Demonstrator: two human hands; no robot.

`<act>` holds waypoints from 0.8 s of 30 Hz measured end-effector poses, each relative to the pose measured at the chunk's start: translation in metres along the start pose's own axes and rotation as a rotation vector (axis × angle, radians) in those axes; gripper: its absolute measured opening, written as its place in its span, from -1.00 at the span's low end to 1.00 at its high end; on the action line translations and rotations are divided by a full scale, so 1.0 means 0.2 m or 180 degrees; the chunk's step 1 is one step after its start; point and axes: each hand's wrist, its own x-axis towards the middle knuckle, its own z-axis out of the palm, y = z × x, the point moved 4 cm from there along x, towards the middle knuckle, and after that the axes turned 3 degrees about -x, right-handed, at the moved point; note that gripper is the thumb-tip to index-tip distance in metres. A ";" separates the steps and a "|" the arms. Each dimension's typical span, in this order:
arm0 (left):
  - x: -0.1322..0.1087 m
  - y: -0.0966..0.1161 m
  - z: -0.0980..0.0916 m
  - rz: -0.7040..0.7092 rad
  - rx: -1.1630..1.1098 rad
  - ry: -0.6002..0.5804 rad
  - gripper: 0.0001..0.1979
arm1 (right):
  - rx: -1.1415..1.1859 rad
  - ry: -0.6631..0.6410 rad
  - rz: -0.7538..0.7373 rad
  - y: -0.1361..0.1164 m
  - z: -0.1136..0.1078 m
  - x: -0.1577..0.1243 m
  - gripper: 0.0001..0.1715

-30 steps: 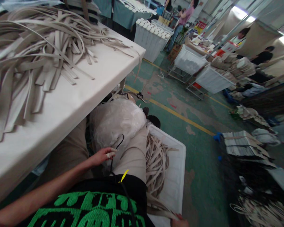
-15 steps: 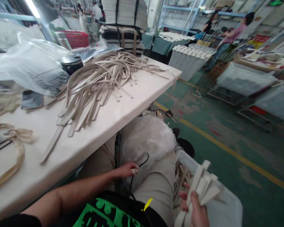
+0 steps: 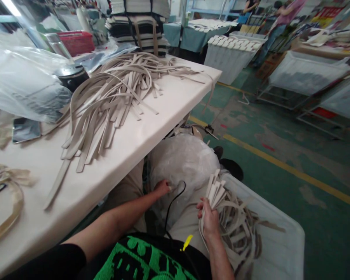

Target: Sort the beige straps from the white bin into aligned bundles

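My right hand (image 3: 209,217) is closed around a bundle of beige fabric strips (image 3: 215,191), their ends fanned out beyond my fingers. It is above the near side of a white plastic bin (image 3: 282,249), where many more strips (image 3: 241,229) lie loosely curled. My left hand (image 3: 162,187) is closed at the side of a clear plastic bag (image 3: 186,159) between my legs. Something small and pale shows at its fingertips, too little to name. A black cord (image 3: 171,206) curves up just right of that hand.
On the white table (image 3: 128,155) lies a large heap of beige strips (image 3: 113,97). Behind it stand a dark lidded pot (image 3: 71,76), a plastic-wrapped bundle (image 3: 32,85) and a red basket (image 3: 75,42). A phone-like dark slab (image 3: 26,130) rests nearby. People work in the background.
My right hand has moved left and forward with the bundle of strips, from over the bin toward my lap. My left hand has moved forward against the plastic bag. The view has shifted slightly.
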 end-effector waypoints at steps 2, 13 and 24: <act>0.02 0.01 0.03 0.0044 0.0230 0.0034 -0.54 | 0.0088 0.0056 0.0040 0.00 -0.01 0.01 -0.41; -0.01 -0.05 0.05 -0.0005 0.0767 0.0049 -0.60 | 0.0137 0.0026 0.0078 0.00 -0.01 0.01 -0.43; 0.00 -0.01 0.02 0.0102 0.0513 -0.0017 -0.98 | 0.0188 0.0021 0.0073 0.04 -0.02 0.02 -0.43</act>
